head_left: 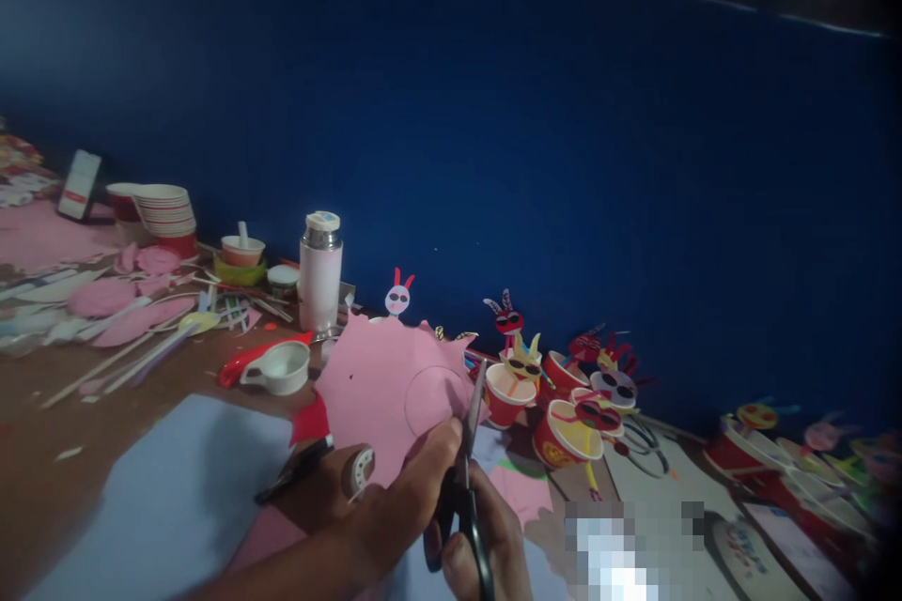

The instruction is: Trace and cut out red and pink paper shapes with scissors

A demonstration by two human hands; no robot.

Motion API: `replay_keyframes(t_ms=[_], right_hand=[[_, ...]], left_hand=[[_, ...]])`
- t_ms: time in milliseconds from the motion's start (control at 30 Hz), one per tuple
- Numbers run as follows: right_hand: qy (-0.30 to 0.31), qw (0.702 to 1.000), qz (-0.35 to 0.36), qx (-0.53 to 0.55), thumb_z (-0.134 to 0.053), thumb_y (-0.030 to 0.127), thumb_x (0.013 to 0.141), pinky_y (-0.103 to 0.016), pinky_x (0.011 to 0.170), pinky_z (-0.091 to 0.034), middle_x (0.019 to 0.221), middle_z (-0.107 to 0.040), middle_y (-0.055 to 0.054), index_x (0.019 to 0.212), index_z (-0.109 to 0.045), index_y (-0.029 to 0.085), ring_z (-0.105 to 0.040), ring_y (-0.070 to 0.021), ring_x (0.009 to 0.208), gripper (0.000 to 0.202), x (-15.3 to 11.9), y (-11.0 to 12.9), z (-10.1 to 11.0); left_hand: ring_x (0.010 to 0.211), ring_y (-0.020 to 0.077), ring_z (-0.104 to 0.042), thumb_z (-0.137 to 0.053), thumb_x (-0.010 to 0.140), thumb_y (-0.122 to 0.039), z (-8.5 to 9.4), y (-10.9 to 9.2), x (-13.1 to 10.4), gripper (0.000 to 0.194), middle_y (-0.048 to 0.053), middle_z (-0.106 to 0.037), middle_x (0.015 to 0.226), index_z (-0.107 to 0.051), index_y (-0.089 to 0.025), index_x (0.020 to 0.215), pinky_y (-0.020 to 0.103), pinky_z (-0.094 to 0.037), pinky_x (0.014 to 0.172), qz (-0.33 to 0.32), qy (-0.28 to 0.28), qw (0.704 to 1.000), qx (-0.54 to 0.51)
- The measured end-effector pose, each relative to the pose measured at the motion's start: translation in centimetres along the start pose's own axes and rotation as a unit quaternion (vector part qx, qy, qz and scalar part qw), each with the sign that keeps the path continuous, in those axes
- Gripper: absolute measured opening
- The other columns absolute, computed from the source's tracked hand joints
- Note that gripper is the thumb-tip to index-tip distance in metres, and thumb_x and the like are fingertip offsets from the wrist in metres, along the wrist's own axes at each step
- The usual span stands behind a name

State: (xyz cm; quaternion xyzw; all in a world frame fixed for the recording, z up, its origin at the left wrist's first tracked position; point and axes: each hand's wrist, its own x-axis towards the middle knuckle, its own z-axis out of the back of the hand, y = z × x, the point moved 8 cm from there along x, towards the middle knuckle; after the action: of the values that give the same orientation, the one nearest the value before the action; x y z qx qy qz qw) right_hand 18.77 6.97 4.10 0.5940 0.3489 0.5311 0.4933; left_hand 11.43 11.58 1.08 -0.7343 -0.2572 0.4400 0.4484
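Note:
My left hand (421, 481) is closed on the lower right part of a large sheet of pink paper (377, 371), held up over the table. The sheet has a scalloped, cut-away edge, and a circle is drawn near its right side. My right hand (499, 526) grips black-handled scissors (471, 451), fingers in the loops, blades pointing up along the paper's right edge. Whether the blades are on the paper I cannot tell. Below the sheet lie a black pen-like object (294, 470) and a white ring-shaped piece, perhaps a tape roll (362, 470).
Red paper cups (556, 446) with paper bunny-like faces stand to the right. Behind the sheet are a pale thermos (321, 277) and a white cup with a handle (286, 369). Stacked cups (166, 211), a phone (80, 185) and pink scraps (105, 298) lie left. A blue wall (451, 131) rises behind.

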Motion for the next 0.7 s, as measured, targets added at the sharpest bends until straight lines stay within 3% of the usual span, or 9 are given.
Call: replay_keyframes(t_ms=[133, 433, 600, 700], right_hand=[[-0.002, 1.000, -0.005, -0.002, -0.054, 0.070, 0.070, -0.021, 0.045, -0.035, 0.055, -0.052, 0.003, 0.088, -0.057, 0.020, -0.046, -0.0122, 0.050, 0.053, -0.1, -0.2, 0.2], [-0.013, 1.000, -0.001, -0.008, -0.055, 0.068, 0.071, -0.021, 0.045, -0.036, 0.057, -0.052, 0.003, 0.086, -0.060, 0.021, -0.045, -0.0121, 0.049, 0.050, -0.1, 0.2, 0.4], [-0.015, 1.000, 0.007, -0.025, -0.054, 0.069, 0.071, -0.021, 0.045, -0.037, 0.057, -0.051, 0.003, 0.085, -0.061, 0.020, -0.046, -0.0125, 0.049, 0.051, -0.1, 0.1, 0.5], [-0.029, 0.999, 0.011, -0.035, -0.053, 0.069, 0.071, -0.020, 0.042, -0.036, 0.055, -0.050, 0.003, 0.084, -0.061, 0.019, -0.046, -0.0119, 0.046, 0.052, -0.1, -0.2, 0.8]], left_hand=[[0.063, 0.0186, -0.057, -0.048, 0.072, -0.065, -0.6, -0.8, -0.6, 0.044, -0.001, -0.053, 0.052, -0.059, -0.022, 0.063, 0.026, -0.046, 0.060, 0.020, 0.000, 1.000, 0.010], [0.080, 0.0186, -0.058, -0.058, 0.068, -0.056, 0.0, -1.2, -0.6, 0.033, -0.002, -0.055, 0.058, -0.056, -0.024, 0.062, 0.022, -0.046, 0.074, -0.009, -0.027, 1.000, 0.003], [0.076, 0.0196, -0.058, -0.055, 0.071, -0.056, 0.0, -0.6, -0.1, 0.034, -0.002, -0.053, 0.053, -0.055, -0.024, 0.059, 0.024, -0.047, 0.069, -0.007, -0.030, 0.999, 0.009], [0.082, 0.0196, -0.058, -0.057, 0.070, -0.054, 0.1, -0.7, 0.3, 0.032, -0.001, -0.057, 0.061, -0.055, -0.023, 0.063, 0.024, -0.047, 0.075, -0.021, -0.032, 0.999, -0.001]])
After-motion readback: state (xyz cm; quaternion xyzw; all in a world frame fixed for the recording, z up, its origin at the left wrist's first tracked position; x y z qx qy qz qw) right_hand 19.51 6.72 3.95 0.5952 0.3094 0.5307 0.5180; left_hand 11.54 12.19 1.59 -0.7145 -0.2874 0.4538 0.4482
